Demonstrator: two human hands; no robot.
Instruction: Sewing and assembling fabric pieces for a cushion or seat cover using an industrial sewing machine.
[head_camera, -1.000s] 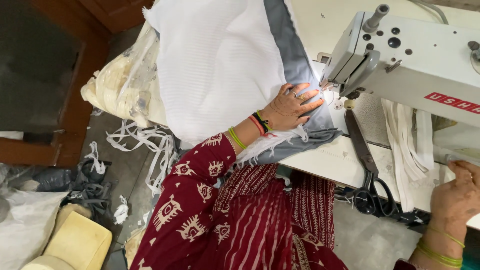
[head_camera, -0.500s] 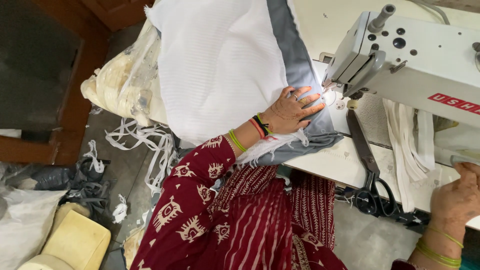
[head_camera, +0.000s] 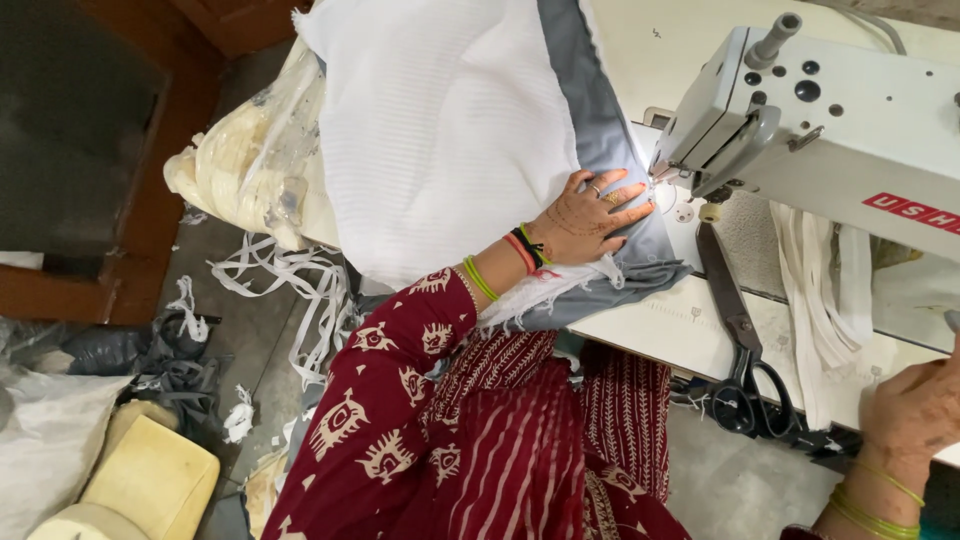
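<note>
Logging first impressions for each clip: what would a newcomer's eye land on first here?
Probably the big white cloth with its grey band, spread over the table at top centre, with the left hand flat on it by the needle. Next the white sewing machine at upper right, black scissors lying below it, and the right hand at the lower right edge.

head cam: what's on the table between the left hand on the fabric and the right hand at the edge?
In the head view, black-handled scissors lie on the table between the left hand and right hand, with white fabric strips draped just beyond them.
</note>
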